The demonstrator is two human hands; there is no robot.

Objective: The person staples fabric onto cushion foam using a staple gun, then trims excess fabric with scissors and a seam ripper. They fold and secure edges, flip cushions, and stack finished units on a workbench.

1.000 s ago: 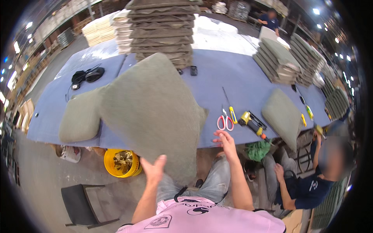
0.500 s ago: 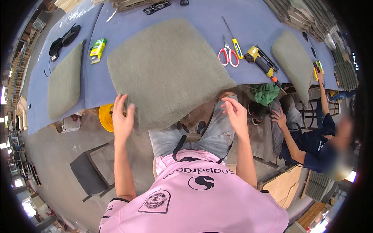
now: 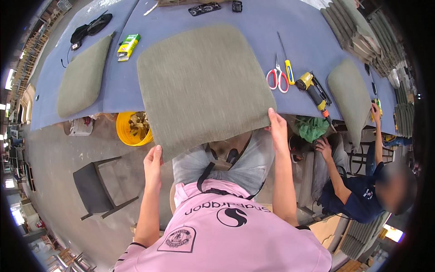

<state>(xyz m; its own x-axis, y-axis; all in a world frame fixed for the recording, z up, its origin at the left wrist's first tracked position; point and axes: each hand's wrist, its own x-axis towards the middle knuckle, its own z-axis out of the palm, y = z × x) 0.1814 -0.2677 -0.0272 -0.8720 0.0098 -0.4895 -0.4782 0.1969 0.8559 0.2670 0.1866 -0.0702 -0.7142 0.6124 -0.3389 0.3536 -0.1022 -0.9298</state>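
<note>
A grey-green fabric seat cushion lies on the blue-covered table in front of me, its near side jutting over the edge above my lap. At its near left corner my left hand pinches the fabric between thumb and fingers. My right hand grips the near right corner, thumb on top and fingers underneath, partly hidden. Just right of the cushion lie red-handled scissors and a yellow-handled screwdriver. A yellow and black air stapler rests beyond them.
Another cushion and a green-yellow box are on the left of the table. A yellow bucket of scraps stands below the edge, near a dark chair. At right, a co-worker sits by a cushion.
Both hands have closed on the cushion's near corners; before, they were apart from it with fingers loose. The cushion has turned slightly, and the whole view has shifted.
</note>
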